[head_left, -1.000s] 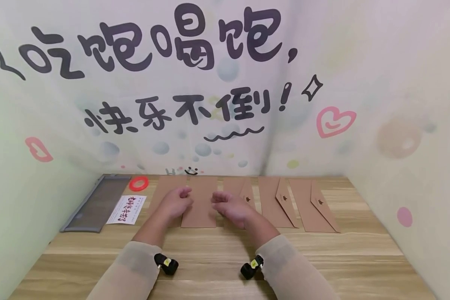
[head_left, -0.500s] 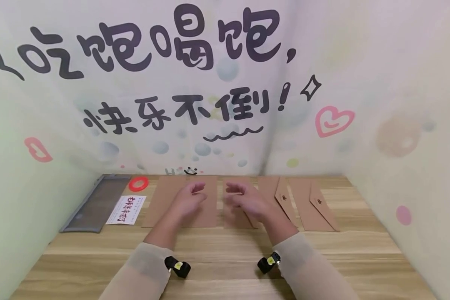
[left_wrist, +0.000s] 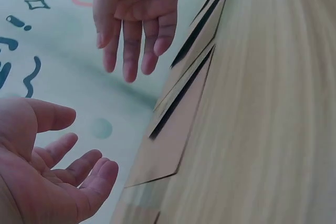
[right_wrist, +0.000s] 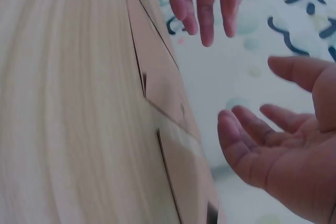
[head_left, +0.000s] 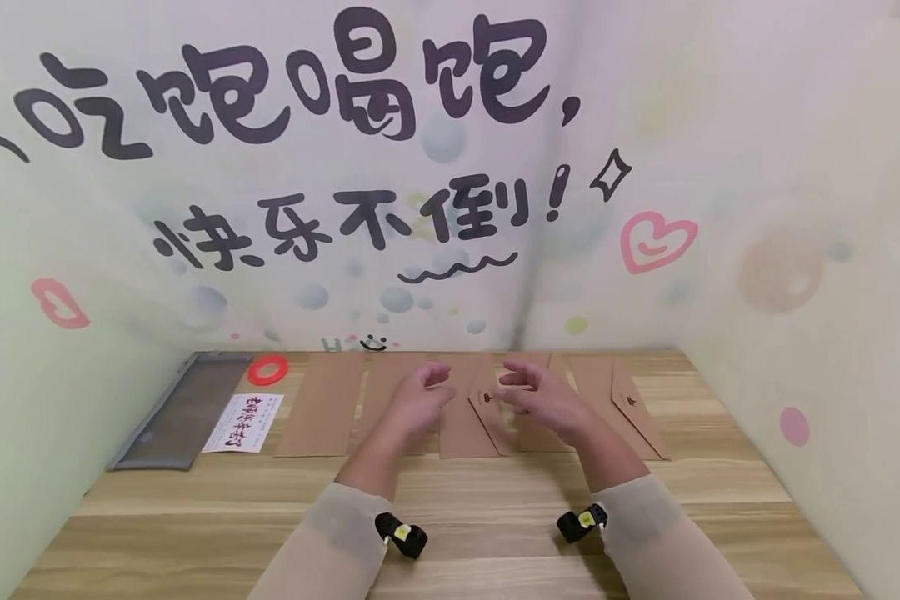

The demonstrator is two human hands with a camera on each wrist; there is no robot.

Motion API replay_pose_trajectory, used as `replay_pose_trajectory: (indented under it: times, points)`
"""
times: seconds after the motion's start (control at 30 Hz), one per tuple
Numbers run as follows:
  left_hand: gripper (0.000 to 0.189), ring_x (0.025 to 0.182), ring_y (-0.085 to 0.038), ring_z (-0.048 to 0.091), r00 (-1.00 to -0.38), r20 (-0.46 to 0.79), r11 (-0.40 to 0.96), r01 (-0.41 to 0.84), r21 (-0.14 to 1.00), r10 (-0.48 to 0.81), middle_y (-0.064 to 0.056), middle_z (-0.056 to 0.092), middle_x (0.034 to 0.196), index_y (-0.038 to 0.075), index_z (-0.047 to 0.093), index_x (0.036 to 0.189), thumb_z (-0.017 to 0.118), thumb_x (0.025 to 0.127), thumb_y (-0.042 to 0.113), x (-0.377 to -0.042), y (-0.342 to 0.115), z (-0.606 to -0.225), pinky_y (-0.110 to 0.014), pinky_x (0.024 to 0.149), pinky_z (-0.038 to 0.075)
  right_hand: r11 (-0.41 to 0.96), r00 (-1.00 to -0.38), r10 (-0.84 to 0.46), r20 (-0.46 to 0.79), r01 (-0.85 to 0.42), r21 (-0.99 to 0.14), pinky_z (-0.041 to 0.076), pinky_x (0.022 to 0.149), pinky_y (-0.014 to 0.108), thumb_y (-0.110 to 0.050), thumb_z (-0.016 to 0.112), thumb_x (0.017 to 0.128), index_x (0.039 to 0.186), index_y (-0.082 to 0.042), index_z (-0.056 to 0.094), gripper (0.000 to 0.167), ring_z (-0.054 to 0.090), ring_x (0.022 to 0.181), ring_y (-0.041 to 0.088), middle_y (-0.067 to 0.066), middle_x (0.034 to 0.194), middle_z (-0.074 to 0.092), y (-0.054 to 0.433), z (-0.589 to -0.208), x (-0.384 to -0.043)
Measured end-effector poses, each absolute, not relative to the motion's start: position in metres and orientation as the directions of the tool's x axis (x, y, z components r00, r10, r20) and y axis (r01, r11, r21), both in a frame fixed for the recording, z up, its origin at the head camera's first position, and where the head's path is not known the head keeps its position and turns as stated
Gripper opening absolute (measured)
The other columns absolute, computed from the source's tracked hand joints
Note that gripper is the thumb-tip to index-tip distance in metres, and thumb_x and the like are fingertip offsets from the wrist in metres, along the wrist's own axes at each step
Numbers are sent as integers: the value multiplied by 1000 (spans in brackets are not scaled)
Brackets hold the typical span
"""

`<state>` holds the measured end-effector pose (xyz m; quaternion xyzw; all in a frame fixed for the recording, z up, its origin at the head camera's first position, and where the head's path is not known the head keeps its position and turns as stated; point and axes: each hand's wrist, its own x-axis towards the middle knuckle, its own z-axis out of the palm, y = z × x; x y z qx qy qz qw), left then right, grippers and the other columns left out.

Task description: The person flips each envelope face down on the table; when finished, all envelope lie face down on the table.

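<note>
Your fingers are spreading apart on both hands, bent loosely and pinching nothing, with the palms turning toward each other and a wide gap between the fingertips. Your left hand (head_left: 418, 403) is hovering over the second brown envelope (head_left: 393, 379), its fingertips reaching the left edge of the middle envelope (head_left: 461, 425); your right hand (head_left: 549, 402) is hanging over the fourth envelope (head_left: 536, 433). The middle envelope is lying flat below and between your hands, its long axis running away from you and its slanted flap facing your right side. Which hand is nearer to it, you can't clearly tell. Farther out, the first envelope (head_left: 321, 408) and fifth envelope (head_left: 596, 383) are flanking the row on the wooden table (head_left: 487, 517). At far left, a red ring (head_left: 268, 382), white card (head_left: 243, 423) and grey pouch (head_left: 176, 417) are resting.
</note>
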<state>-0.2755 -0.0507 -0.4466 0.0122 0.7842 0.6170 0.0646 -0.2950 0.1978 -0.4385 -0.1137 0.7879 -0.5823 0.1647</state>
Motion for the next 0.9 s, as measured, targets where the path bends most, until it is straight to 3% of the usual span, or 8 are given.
replay_pose_trajectory:
  times: [0.23,0.47,0.67,0.9]
  points:
    - [50,146,-38,55,-992,-109,270,-87,959,70,-19,57,158,6,59,149,67,101,18,-271,-46,-458,-55,121,47,277,-895,-401,-196,86,-957,55,113,48,-17,68,105,166,0,29,75,61,136,36,30,160,48,201,-443,-296]
    - [50,149,-38,51,-990,-118,265,-94,960,77,-20,56,158,7,60,149,68,100,15,-272,-45,-467,-54,120,48,197,-895,-376,-240,176,-964,59,108,44,-8,68,103,167,-3,29,75,57,143,43,31,163,45,200,-451,-295]
    - [48,148,-38,52,-988,-132,298,-101,949,85,-19,56,159,7,61,147,69,100,14,-272,-44,-466,-54,121,48,174,-890,-392,-231,175,-969,58,110,43,-8,67,104,167,-1,28,74,54,145,45,33,163,43,202,-456,-296]
    - [48,151,-39,48,-985,-139,310,-101,945,105,-18,54,160,8,61,147,70,100,13,-272,-44,-462,-56,122,46,99,-904,-363,-228,206,-974,57,106,31,-3,65,103,166,-1,31,72,57,143,40,32,164,42,208,-460,-300]
